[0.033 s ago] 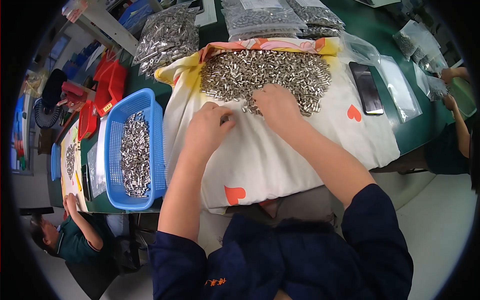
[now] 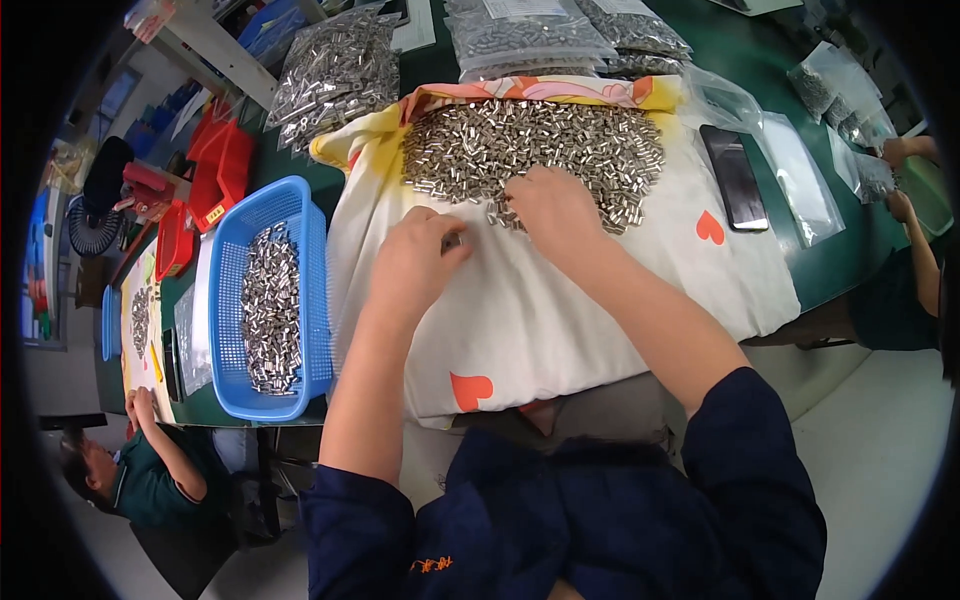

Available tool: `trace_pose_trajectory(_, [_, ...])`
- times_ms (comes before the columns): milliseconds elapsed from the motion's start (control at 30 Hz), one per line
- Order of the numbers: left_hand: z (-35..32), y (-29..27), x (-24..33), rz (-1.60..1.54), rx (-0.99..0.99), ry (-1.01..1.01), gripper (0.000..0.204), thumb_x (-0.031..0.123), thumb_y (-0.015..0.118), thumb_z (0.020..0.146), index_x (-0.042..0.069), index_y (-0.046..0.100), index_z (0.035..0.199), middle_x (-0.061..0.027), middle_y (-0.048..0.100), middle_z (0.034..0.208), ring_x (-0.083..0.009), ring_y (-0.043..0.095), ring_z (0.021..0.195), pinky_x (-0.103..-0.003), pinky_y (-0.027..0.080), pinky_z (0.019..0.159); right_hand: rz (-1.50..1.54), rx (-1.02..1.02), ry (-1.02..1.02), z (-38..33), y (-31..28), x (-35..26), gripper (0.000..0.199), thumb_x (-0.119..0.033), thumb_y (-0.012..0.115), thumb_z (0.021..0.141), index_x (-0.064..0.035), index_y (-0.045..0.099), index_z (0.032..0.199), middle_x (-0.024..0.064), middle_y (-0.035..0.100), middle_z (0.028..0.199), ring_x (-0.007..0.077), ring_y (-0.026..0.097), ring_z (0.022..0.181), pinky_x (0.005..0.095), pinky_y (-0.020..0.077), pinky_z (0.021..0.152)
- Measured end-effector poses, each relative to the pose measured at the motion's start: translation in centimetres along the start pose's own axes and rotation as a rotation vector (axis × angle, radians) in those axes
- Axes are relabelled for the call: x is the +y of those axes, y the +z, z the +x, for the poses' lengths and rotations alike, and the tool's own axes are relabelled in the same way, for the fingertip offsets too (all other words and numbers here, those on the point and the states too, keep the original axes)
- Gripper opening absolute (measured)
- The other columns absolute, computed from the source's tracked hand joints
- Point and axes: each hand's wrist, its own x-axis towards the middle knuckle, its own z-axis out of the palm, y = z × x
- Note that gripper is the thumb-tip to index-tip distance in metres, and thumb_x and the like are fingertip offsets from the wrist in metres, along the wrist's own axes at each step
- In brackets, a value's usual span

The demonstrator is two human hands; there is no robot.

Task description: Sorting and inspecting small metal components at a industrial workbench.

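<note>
**Hands barely shifted at the edge of the metal heap**

Unmoved since the earlier frame, both resting on soft cream cloth (image 2: 560,310) with orange hearts. Left hand (image 2: 415,262) curled, fingertips pinching one small shiny tube (image 2: 452,240). Right hand (image 2: 552,208) flat, fingers together, pressing the near edge of the glittering pile of short metal tubes (image 2: 530,145). Beside the cloth, a blue plastic mesh basket (image 2: 305,300) holding more tubes.

Clear plastic bags of small metal parts (image 2: 335,72) lie beyond the cloth (image 2: 520,320); a dark-screened phone (image 2: 735,178) and empty clear bag (image 2: 800,180) rest at its right.
</note>
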Motion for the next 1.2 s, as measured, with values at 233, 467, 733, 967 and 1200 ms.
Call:
trace_pose_trajectory(233, [-1.0,0.0,-1.2,-0.035,0.069,-0.024,0.024,0.013,0.067,0.066,0.006,0.064,0.088,-0.0126,0.058,0.087,-0.0293,0.058,0.077,-0.037,0.046,0.069,0.288,0.107,0.005,-0.1,-3.2,1.1,0.013,-0.017,0.059,0.075,-0.0051,0.063,0.08,0.0071,0.06,0.081,0.0234,0.056,0.078,0.032,0.0438,0.067])
trace_pose_trajectory(467, [-0.2,0.2,-3.2,-0.605,0.025,-0.17,0.024,0.01,0.064,0.071,0.004,0.062,0.094,-0.0036,0.058,0.08,-0.0124,0.054,0.065,-0.025,0.045,0.06,0.547,-0.408,0.091,-0.3,-2.9,-0.5,0.012,-0.014,0.057,0.076,-0.0036,0.061,0.082,0.0081,0.061,0.07,0.0182,0.056,0.062,0.0286,0.0436,0.059])
trace_pose_trajectory(733, [-0.5,-0.5,-4.3,-1.465,-0.232,-0.387,0.024,0.01,0.06,0.08,0.007,0.058,0.103,0.0022,0.057,0.082,-0.0076,0.054,0.068,-0.022,0.046,0.063,0.905,-0.13,0.359,2.8,-1.9,-2.3,0.015,-0.012,0.058,0.081,-0.0014,0.063,0.09,-0.0006,0.061,0.078,0.0051,0.051,0.068,0.0195,0.0416,0.061])
trace_pose_trajectory(967, [-0.2,0.1,-4.0,-1.561,-0.353,-0.26,0.031,0.003,0.059,0.079,0.002,0.053,0.11,-0.005,0.06,0.091,-0.0148,0.059,0.08,-0.026,0.049,0.072,1.146,-0.235,0.248,0.7,-1.7,-2.9,0.014,-0.008,0.058,0.079,-0.0006,0.063,0.09,0.0024,0.061,0.08,0.0072,0.054,0.071,0.0215,0.0426,0.063])
trace_pose_trajectory(1200, [-0.2,0.4,-3.9,-1.542,-0.329,-0.229,0.036,0.0,0.058,0.079,-0.001,0.05,0.114,-0.0099,0.06,0.098,-0.016,0.06,0.084,-0.028,0.049,0.075,1.036,-0.184,0.209,0.6,-1.7,-3.4,0.009,-0.005,0.059,0.074,-0.0006,0.061,0.082,0.0045,0.06,0.077,0.0123,0.057,0.066,0.0243,0.0467,0.062])
